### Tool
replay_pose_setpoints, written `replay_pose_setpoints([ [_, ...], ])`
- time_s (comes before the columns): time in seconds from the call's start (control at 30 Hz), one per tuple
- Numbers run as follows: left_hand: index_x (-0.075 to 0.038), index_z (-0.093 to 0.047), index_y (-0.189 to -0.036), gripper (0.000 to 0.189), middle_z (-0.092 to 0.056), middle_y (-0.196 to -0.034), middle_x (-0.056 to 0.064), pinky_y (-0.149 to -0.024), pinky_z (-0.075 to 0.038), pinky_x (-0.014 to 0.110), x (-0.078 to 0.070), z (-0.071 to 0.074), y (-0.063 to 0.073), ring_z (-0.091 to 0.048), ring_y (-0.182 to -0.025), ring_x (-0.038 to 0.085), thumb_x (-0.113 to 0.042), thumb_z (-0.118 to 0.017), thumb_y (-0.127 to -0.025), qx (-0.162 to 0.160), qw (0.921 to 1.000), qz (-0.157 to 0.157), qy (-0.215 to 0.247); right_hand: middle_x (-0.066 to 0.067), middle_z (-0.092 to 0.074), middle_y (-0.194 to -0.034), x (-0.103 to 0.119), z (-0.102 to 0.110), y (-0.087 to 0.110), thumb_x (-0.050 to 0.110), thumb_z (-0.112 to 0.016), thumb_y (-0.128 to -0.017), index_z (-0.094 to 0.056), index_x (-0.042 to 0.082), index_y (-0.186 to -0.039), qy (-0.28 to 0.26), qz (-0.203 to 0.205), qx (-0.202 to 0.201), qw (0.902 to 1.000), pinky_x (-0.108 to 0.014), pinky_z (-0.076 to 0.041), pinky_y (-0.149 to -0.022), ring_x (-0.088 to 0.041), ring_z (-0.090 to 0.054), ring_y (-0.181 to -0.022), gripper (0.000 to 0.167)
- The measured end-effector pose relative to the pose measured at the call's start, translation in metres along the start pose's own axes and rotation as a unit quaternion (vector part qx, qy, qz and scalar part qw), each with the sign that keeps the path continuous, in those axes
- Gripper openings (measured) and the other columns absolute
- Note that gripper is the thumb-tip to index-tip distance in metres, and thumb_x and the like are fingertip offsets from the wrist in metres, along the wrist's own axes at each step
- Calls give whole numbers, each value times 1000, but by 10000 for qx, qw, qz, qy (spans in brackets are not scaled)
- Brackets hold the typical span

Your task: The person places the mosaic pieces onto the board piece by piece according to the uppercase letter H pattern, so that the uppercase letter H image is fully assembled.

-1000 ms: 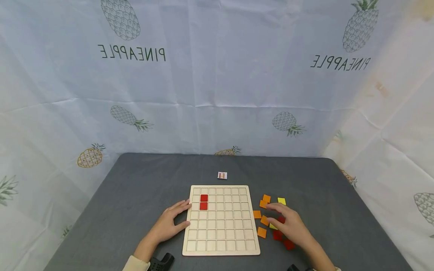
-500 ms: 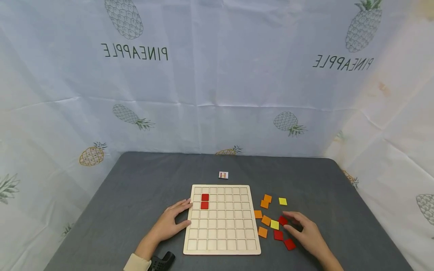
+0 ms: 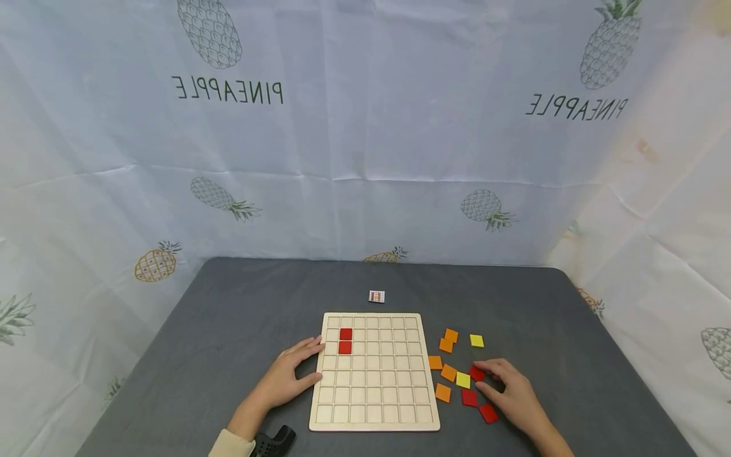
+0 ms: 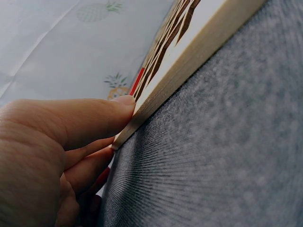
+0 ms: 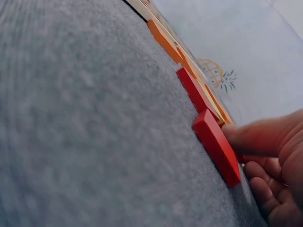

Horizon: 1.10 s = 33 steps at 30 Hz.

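A pale wooden grid board [image 3: 374, 397] lies on the dark table, with two red tiles [image 3: 345, 340] set one above the other in its upper left squares. At the board's left edge rests my left hand [image 3: 288, 374], thumb and fingertips touching the rim; the left wrist view shows the thumb [image 4: 102, 116] against its side. My right hand [image 3: 511, 390] is to the right of the board, thumb and index finger at opposite edges of a red tile [image 3: 476, 373] on the table. In the right wrist view, a nearer red tile [image 5: 218, 149] partly hides that grip.
Several orange tiles [image 3: 443, 392] lie loose along the board's right side. Two yellow tiles [image 3: 476, 341] and more red tiles [image 3: 488, 413] are scattered around the right hand. A small patterned card [image 3: 376, 296] lies beyond the board; a printed curtain [image 3: 365, 127] hangs behind the table.
My right hand has moved from above the orange and yellow tiles rightward and down to the red tile, its fingers closing at the edges. The left hand stays at the board.
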State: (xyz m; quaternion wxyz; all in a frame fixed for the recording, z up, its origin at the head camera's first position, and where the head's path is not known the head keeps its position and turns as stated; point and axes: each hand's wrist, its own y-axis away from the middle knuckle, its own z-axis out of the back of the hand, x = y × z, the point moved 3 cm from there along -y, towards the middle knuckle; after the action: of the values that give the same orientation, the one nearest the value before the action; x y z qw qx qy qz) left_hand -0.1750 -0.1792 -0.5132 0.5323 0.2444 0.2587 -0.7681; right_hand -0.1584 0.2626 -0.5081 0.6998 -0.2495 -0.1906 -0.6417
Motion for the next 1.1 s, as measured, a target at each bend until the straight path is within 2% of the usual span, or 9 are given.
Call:
replay_pose_setpoints([
  [0.2, -17, -59, -132, 55, -49, -143, -3, -102, -35, 59, 0, 0, 1, -43, -134, 28, -42, -69, -84, -69, 10000, -8, -24, 6, -61, -101, 1, -2, -1, 20, -77, -78, -70, 19, -112, 118, -62, 46, 9999, -25, -48, -72, -10, -57, -87, 34],
  [0.53, -17, -58, -133, 57, -48, -144, -3, -104, -33, 59, 1, 0, 1, -41, -135, 27, -44, -68, -84, 0, 10000, 3, 8, 5, -60, -100, 6, 1, 0, 12, -76, -78, -70, 16, -112, 85, 147, -188, 9997, -24, -50, -70, -8, -58, -85, 35],
  [0.77, -17, -59, -132, 55, -49, -143, -2, -103, -34, 59, 0, 0, 0, -43, -133, 28, -43, -68, -84, -81, 9999, -50, -34, 7, -58, -101, 22, 0, -2, 14, -75, -80, -70, 18, -113, -8, 309, -186, 9993, -27, -52, -74, -11, -58, -89, 34],
  [0.9, -17, -59, -132, 55, -51, -142, -2, -101, -36, 59, 0, 0, 0, -45, -132, 29, -42, -69, -84, -158, 9997, -109, -137, 12, -57, -100, 34, -5, -7, 13, -76, -79, -70, 20, -112, -101, 586, -183, 9981, -27, -52, -75, -6, -56, -89, 34],
  [1.1, -17, -60, -131, 55, -51, -141, -2, -101, -36, 59, 0, 0, 1, -45, -132, 29, -41, -69, -83, -191, 9997, -106, -61, 15, -56, -101, 57, -15, -16, 8, -76, -78, -71, 16, -111, -492, 1306, -223, 9900, -28, -54, -75, -5, -57, -88, 34],
])
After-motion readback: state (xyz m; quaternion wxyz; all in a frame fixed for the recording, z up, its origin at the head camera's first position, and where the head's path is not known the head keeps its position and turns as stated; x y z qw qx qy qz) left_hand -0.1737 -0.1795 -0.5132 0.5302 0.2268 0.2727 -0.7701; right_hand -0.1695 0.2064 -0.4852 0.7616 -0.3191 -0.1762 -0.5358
